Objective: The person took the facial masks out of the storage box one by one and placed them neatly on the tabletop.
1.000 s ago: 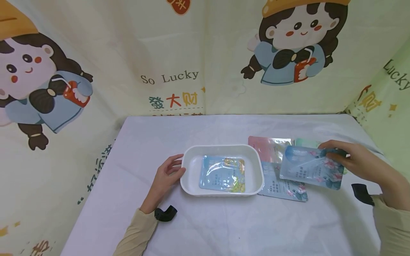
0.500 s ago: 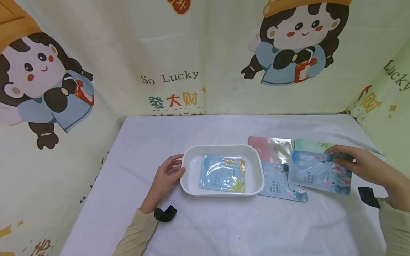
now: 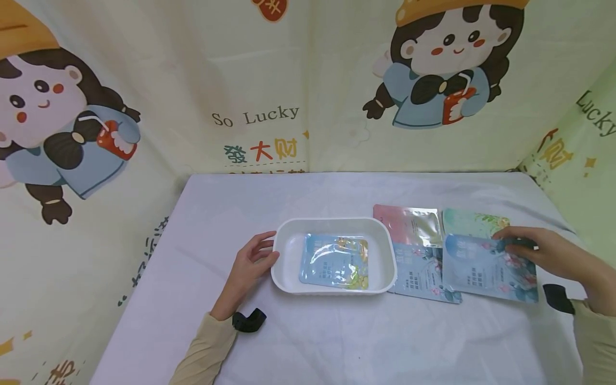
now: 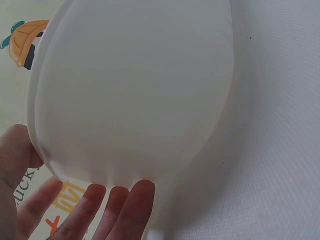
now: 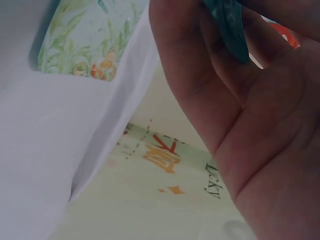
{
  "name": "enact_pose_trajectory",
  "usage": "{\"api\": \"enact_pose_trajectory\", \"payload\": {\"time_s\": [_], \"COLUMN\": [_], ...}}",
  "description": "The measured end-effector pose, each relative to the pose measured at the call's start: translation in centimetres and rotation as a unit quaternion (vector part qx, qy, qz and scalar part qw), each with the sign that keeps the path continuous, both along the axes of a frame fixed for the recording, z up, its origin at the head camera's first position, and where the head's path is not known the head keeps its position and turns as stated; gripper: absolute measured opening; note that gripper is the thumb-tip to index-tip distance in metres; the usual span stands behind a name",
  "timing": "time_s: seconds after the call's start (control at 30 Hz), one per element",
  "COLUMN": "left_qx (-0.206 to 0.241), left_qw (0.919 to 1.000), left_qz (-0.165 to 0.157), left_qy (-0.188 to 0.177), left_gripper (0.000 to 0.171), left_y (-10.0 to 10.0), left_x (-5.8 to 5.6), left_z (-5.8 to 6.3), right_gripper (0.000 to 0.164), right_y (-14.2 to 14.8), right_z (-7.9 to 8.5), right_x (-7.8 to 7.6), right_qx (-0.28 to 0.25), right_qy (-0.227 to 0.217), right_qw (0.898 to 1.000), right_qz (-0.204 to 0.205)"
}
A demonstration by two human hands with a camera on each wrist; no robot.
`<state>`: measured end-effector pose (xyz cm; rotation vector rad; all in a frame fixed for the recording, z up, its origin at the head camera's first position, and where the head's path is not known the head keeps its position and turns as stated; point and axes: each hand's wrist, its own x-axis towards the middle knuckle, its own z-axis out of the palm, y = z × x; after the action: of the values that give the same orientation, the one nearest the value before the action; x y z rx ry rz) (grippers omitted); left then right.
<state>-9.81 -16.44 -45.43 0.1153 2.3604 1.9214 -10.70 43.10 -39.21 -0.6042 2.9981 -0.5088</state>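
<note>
At the right of the head view, my right hand [image 3: 553, 251] pinches the upper right corner of a blue face mask packet [image 3: 481, 275] printed with pink flowers. The packet overlaps a matching blue packet [image 3: 416, 272] to its left. In the right wrist view only a teal corner of the held packet [image 5: 231, 32] shows between the fingers. My left hand [image 3: 250, 264] rests its fingertips against the left end of a white tray [image 3: 284, 283]; the left wrist view has the thumb by the rim. Another light blue packet [image 3: 332, 262] lies inside the tray.
Behind the held packet lie a pink and silver packet [image 3: 404, 223] and a green one [image 3: 474, 219], side by side. A white cloth [image 3: 313, 342] covers the table. A cartoon-printed curtain [image 3: 337, 80] rises along the back and sides.
My right hand has carried the blue packet right and toward me, down close to the table, uncovering more of the green packet and the other blue one. The left hand and tray stay put.
</note>
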Motion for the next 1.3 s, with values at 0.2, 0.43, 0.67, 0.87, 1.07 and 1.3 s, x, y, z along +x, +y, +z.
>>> {"api": "enact_pose_trajectory", "payload": {"time_s": [0.2,0.43,0.67,0.87,1.07,1.3], "left_qx": [-0.001,0.002,0.003,0.002,-0.004,-0.003], "left_qw": [1.0000,1.0000,0.9999,0.9999,0.9999,0.9999], "left_qz": [0.005,0.005,0.005,0.006,0.007,0.004], "left_qy": [-0.003,-0.005,-0.011,-0.012,-0.010,-0.010], "left_gripper": [0.049,0.050,0.049,0.050,0.050,0.050], "left_y": [0.1,0.2,0.1,0.0,0.0,0.0], "left_x": [0.1,0.2,0.1,0.1,0.0,0.0], "left_z": [0.0,0.0,0.1,0.0,-0.1,-0.3], "right_gripper": [0.031,0.028,0.026,0.026,0.026,0.024], "right_y": [0.8,1.5,1.5,1.3,1.0,1.1], "right_z": [-1.0,-1.9,-2.0,-2.3,-2.7,-2.9], "right_x": [0.0,-0.3,-0.7,-0.5,-0.4,-0.4], "right_qx": [-0.007,-0.008,0.023,0.032,0.032,0.025], "right_qy": [-0.010,-0.041,-0.116,-0.132,-0.132,-0.138], "right_qw": [1.000,0.999,0.992,0.990,0.989,0.987], "right_qz": [-0.006,-0.007,-0.038,-0.049,-0.056,-0.079]}}
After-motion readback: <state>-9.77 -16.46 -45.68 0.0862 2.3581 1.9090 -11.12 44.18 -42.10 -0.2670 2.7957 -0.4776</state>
